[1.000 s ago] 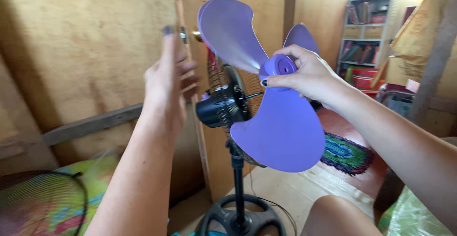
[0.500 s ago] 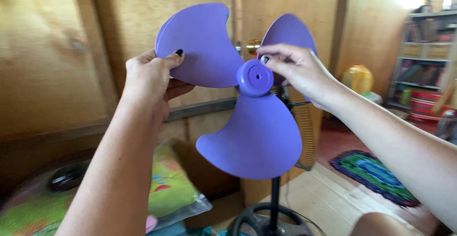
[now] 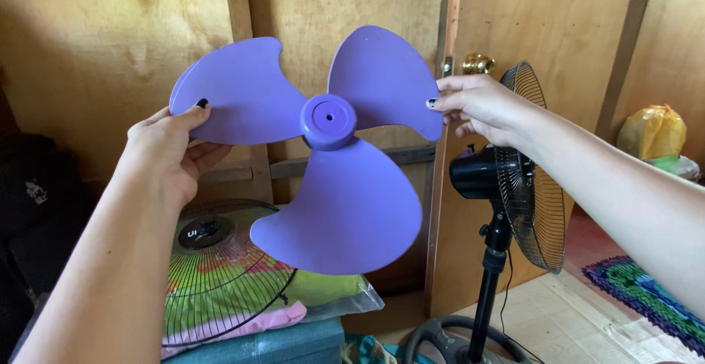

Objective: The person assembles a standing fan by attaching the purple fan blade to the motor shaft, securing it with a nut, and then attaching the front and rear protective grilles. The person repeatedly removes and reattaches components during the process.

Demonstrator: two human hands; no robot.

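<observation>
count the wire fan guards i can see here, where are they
2. One wire guard is detached, leaning on the bright bundle at lower left, below the left hand. The other guard is mounted on the stand fan at right, under the right hand. More could be out of view.

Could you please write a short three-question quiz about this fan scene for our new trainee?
1. True or false: the purple fan blade is mounted on the stand fan.
2. Which hand pinches the upper right lobe: the left hand or the right hand?
3. Where does the loose wire grille lie: A on the rug, B on the bright bagged bundle below the blade, C on the fan?

Key
1. False; both hands hold it up, apart from the fan.
2. The right hand.
3. B.
</observation>
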